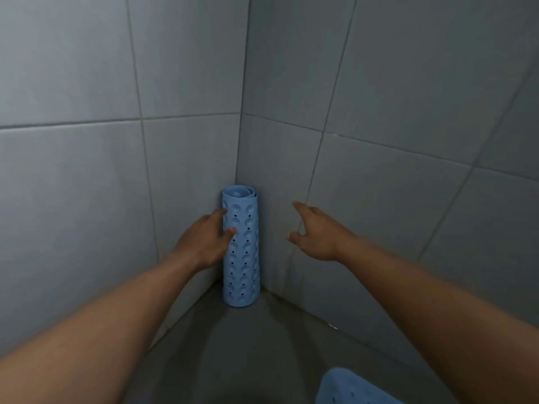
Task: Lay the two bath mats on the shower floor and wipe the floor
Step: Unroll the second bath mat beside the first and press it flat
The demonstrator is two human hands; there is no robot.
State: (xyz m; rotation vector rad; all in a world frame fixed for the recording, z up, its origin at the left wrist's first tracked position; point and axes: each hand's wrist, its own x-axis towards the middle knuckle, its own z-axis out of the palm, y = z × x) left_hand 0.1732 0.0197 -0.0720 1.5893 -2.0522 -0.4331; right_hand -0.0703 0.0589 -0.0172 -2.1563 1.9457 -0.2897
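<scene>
A blue rolled mat (pixel 242 258) stands upright on the grey shower floor (pixel 248 345), tucked into the corner where two tiled walls meet. Its outer face is covered in round suction cups and small holes, and the spiral of the roll shows at its top end. The left hand (pixel 201 243) holds the rolled mat on its left side, about a third of the way down from the top: the thumb (pixel 230 230) lies across the front of the roll and the other fingers curl round its left edge toward the back, where their tips are hidden. The right hand (pixel 316 231) hangs in the air to the right of the rolled mat, apart from it and holding nothing; its fingers (pixel 300 206) are relaxed and spread, pointing toward the roll, with the thumb held away below them. Behind that hand, to the right of the roll, is the right wall (pixel 379 185); the left wall (pixel 87 170) runs off on the roll's other side. A second mat (pixel 347 387), the same blue, lies flat on the floor well in front of the rolled mat and to its right, with only one corner of it in view.
</scene>
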